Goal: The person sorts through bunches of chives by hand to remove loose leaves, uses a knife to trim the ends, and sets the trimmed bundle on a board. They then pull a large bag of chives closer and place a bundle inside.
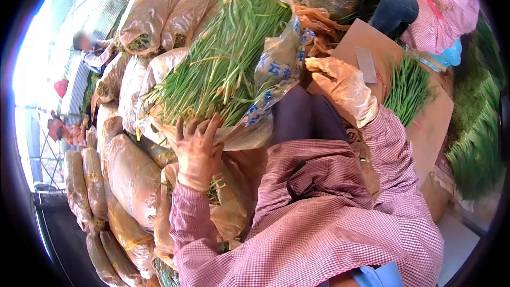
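Left hand (197,153) spread at green stalks (226,48), right hand (345,89) partly open

Greens (228,48) at 11-12 o'clk: bright grn w/ pale yel-grn stalks. Plastic sheet (276,56) at 12-1: whitish, blue print. R hand (342,87) at 2: cream-orange glove (364,103). Board (427,149) at 3: tan-brn; bundle (408,93) on it dk grn. Shirt (329,228) at 5: pink/wht check. Trousers (300,114), ctr: dk purple. Bags (130,170) at 8: semi-clear tan.
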`<state>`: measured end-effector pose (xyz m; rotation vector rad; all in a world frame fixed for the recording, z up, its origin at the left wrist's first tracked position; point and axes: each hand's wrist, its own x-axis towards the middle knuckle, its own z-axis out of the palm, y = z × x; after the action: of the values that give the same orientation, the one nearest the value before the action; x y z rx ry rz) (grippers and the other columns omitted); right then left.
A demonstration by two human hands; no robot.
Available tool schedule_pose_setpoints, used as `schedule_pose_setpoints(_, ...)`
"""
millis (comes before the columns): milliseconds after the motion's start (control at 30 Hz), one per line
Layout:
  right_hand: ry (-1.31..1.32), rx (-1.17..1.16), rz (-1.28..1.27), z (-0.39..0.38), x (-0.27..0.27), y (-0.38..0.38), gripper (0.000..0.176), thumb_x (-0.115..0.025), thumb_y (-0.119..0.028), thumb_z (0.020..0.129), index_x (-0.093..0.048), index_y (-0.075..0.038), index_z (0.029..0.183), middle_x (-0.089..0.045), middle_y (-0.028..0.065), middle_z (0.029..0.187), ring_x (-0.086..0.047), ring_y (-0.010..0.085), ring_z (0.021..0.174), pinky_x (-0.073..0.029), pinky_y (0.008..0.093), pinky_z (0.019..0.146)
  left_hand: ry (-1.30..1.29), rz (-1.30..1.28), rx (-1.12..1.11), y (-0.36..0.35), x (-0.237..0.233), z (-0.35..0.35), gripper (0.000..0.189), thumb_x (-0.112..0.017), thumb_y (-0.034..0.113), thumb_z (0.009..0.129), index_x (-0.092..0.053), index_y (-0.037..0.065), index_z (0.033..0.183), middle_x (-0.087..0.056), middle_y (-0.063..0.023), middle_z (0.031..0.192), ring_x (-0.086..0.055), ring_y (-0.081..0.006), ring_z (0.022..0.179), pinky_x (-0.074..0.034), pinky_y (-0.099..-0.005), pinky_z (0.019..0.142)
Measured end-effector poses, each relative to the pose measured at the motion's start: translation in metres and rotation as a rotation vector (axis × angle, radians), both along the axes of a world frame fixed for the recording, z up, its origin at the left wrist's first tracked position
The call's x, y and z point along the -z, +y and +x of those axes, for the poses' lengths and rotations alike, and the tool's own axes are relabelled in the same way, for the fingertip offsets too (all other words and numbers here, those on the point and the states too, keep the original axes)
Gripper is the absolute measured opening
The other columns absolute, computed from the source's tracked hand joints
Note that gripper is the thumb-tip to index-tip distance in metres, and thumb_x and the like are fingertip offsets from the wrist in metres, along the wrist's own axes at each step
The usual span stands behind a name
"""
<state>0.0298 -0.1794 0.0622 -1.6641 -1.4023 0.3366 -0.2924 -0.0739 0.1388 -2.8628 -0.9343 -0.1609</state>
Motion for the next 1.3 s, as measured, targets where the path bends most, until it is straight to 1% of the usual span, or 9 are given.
schedule_pose_setpoints(167, -0.249, -0.171, 0.122, -0.035, -0.027, 0.032, 0.043, -0.064, -0.026, 0.087, -0.057, -0.009, 0.126, -0.060, 0.0121, 0.123, -0.054, 0.0288, 0.117, -0.041, 0.0371, 0.102, 0.108, 0.058, 0.057, 0.012, 0.011, -0.033, 0.047, -0.074, 0.018, 0.072, -0.057, 0.011, 0.116, -0.062, -0.0092, 0.087, -0.056, -0.0304, 0.098, -0.027, -0.0524, 0.105)
schedule_pose_setpoints(433, -0.789, -0.437, -0.031, -0.081, -0.020, 0.053, 0.081, -0.074, -0.031, 0.073, -0.036, -0.006, 0.140, -0.056, 0.0134, 0.127, -0.041, 0.0319, 0.130, -0.036, 0.0465, 0.101, 0.141, -0.004, -0.124, -0.036, -0.008, -0.042, 0.046, -0.072, 0.016, 0.074, -0.057, 0.010, 0.117, -0.061, -0.0124, 0.088, -0.060, -0.0317, 0.086, -0.042, -0.0457, 0.086)
schedule_pose_setpoints(533, -0.809, -0.454, -0.341, -0.115, -0.023, 0.058, 0.045, -0.067, -0.018, 0.074, -0.057, -0.006, 0.116, -0.067, 0.0110, 0.105, -0.061, 0.0326, 0.105, -0.047, 0.0413, 0.089, 0.224, -0.085, -0.235, -0.035, -0.020, -0.040, 0.044, -0.071, 0.015, 0.074, -0.058, 0.012, 0.116, -0.062, -0.0134, 0.089, -0.061, -0.0332, 0.085, -0.042, -0.0455, 0.086)
schedule_pose_setpoints(633, -0.704, -0.529, -0.270, -0.114, -0.007, 0.052, 0.021, -0.064, -0.012, 0.075, -0.067, -0.005, 0.095, -0.070, 0.0101, 0.089, -0.068, 0.0290, 0.085, -0.052, 0.0373, 0.077, 0.390, -0.038, -0.287, -0.018, -0.016, -0.053, 0.024, -0.068, 0.021, 0.080, -0.064, 0.013, 0.103, -0.065, -0.0090, 0.081, -0.063, -0.0267, 0.079, -0.041, -0.0447, 0.093)
schedule_pose_setpoints(733, -0.714, -0.575, -0.236, -0.116, 0.010, 0.040, 0.016, -0.063, -0.009, 0.073, -0.068, -0.005, 0.088, -0.070, 0.0125, 0.084, -0.069, 0.0275, 0.079, -0.054, 0.0368, 0.069, 0.546, -0.096, -0.442, 0.009, -0.023, -0.069, 0.017, -0.065, 0.029, 0.083, -0.068, 0.014, 0.091, -0.068, -0.0059, 0.081, -0.065, -0.0231, 0.080, -0.032, -0.0455, 0.106)
schedule_pose_setpoints(800, -0.838, -0.493, -0.108, -0.130, 0.033, 0.031, 0.008, -0.062, -0.010, 0.070, -0.069, -0.006, 0.072, -0.069, 0.0110, 0.074, -0.069, 0.0269, 0.072, -0.054, 0.0377, 0.059, 0.405, 0.094, -0.309, 0.031, -0.016, -0.097, 0.019, -0.068, 0.028, 0.079, -0.070, 0.012, 0.090, -0.068, -0.0082, 0.082, -0.065, -0.0261, 0.079, -0.030, -0.0463, 0.107)
schedule_pose_setpoints(967, -0.784, -0.669, -0.251, -0.163, 0.034, 0.023, 0.013, -0.061, -0.010, 0.071, -0.072, -0.006, 0.077, -0.070, 0.0097, 0.075, -0.068, 0.0248, 0.073, -0.052, 0.0394, 0.060, 0.135, -0.013, -0.385, 0.088, 0.024, -0.157, 0.029, -0.071, 0.038, 0.072, -0.073, 0.012, 0.083, -0.069, -0.0103, 0.084, -0.064, -0.0264, 0.089, -0.032, -0.0454, 0.102)
schedule_pose_setpoints(1100, -0.867, -0.419, -0.089, -0.175, 0.046, 0.032, 0.013, -0.062, -0.013, 0.067, -0.067, -0.002, 0.072, -0.064, 0.0107, 0.067, -0.060, 0.0245, 0.060, -0.044, 0.0392, 0.058, 0.145, 0.096, -0.361, 0.077, 0.052, -0.157, 0.030, -0.070, 0.038, 0.074, -0.073, 0.012, 0.089, -0.069, -0.0090, 0.087, -0.063, -0.0279, 0.096, -0.035, -0.0441, 0.099)
schedule_pose_setpoints(1300, -0.925, -0.305, 0.044, -0.196, 0.020, 0.032, 0.014, -0.061, -0.019, 0.069, -0.065, -0.007, 0.074, -0.063, 0.0074, 0.073, -0.057, 0.0230, 0.077, -0.039, 0.0364, 0.069, -0.048, 0.056, -0.407, 0.080, 0.064, -0.158, 0.028, -0.072, 0.031, 0.072, -0.072, 0.011, 0.090, -0.068, -0.0120, 0.089, -0.062, -0.0322, 0.093, -0.043, -0.0422, 0.090)
